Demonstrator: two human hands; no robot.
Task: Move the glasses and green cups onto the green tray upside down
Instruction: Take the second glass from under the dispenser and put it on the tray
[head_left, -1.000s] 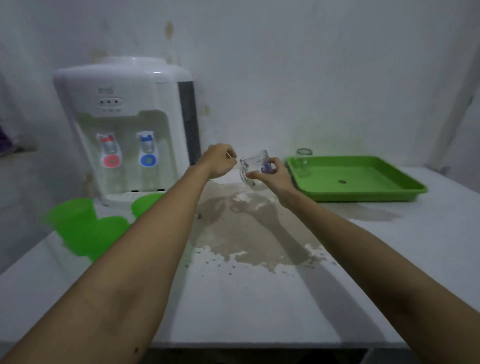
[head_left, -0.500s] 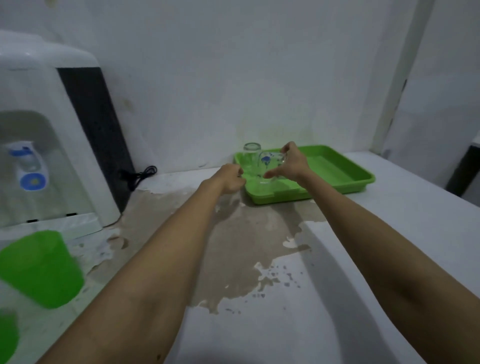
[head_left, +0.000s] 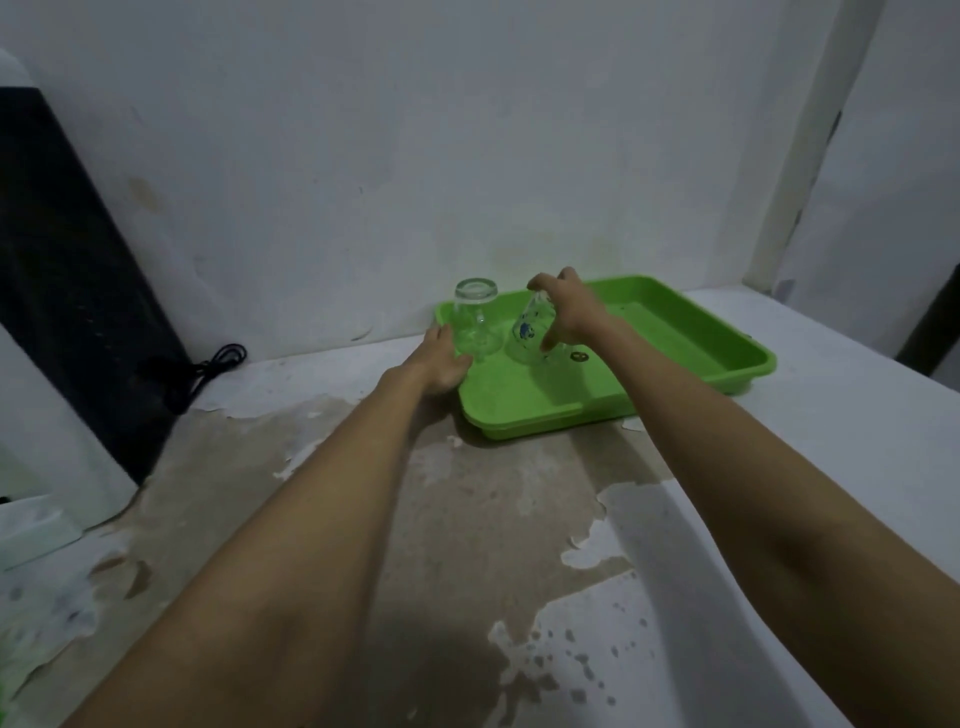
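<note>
The green tray (head_left: 691, 338) lies against the back wall on the white counter. One clear glass (head_left: 474, 322) stands upside down in the tray's near-left corner. My right hand (head_left: 569, 312) grips a second clear glass with a blue print (head_left: 530, 330) from above, tilted and mouth-down, just over the tray floor beside the first glass. My left hand (head_left: 441, 358) rests at the tray's left rim, fingers loosely curled, holding nothing. No green cups are in view.
The water dispenser's dark side (head_left: 67, 291) fills the left edge, with a black cable (head_left: 208, 364) coiled behind it. The counter top (head_left: 467, 519) has a large patch of peeled, brownish surface. A white pipe (head_left: 800, 140) runs up the right wall.
The view swung right, away from the dispenser and green cups. My right hand carried the printed glass over the tray, turned it mouth-down and lowered it beside the other glass. My left hand followed to the tray's rim.
</note>
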